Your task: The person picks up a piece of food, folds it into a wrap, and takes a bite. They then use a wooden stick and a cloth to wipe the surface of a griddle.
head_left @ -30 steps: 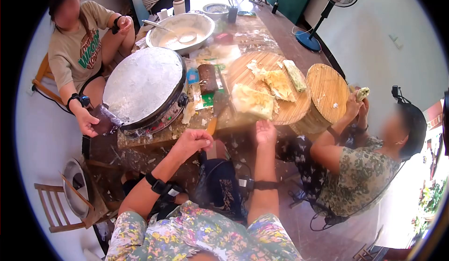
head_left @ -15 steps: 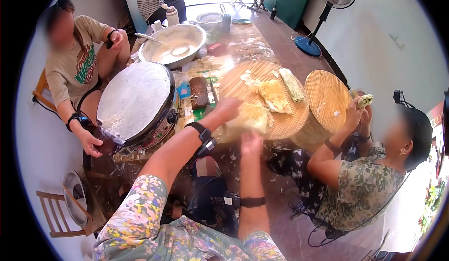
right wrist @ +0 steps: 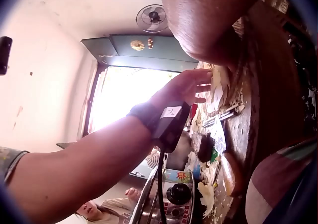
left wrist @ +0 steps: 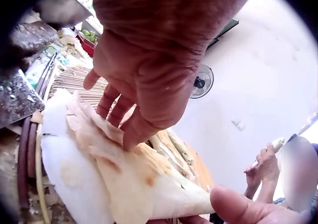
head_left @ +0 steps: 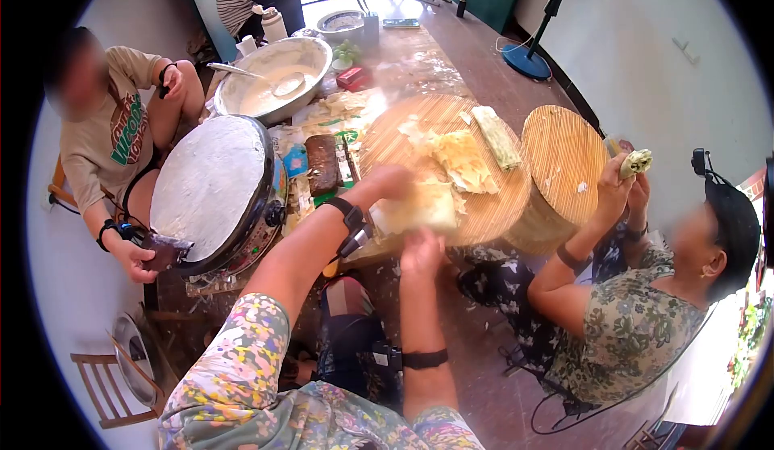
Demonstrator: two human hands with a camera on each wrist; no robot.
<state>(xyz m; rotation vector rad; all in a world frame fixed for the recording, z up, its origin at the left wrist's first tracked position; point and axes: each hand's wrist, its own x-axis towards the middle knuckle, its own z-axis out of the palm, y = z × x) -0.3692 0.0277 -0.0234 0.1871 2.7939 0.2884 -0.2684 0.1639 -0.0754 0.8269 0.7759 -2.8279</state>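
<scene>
Sheet (head_left: pixel 431 210) lies on your side of the board (head_left: pixel 389 142), long axis crosswise; your left hand (left wrist: pixel 149 80) pinches its far-left flap, your right hand (head_left: pixel 422 252) meets its near edge, grip unverifiable

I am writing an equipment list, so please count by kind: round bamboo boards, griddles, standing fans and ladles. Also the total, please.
Round bamboo boards: 2
Griddle: 1
Standing fan: 1
Ladle: 1
Total: 5

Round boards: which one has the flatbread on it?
The larger board, with flatbread and a roll on it; the smaller board, on the right, shows only scraps.
</scene>
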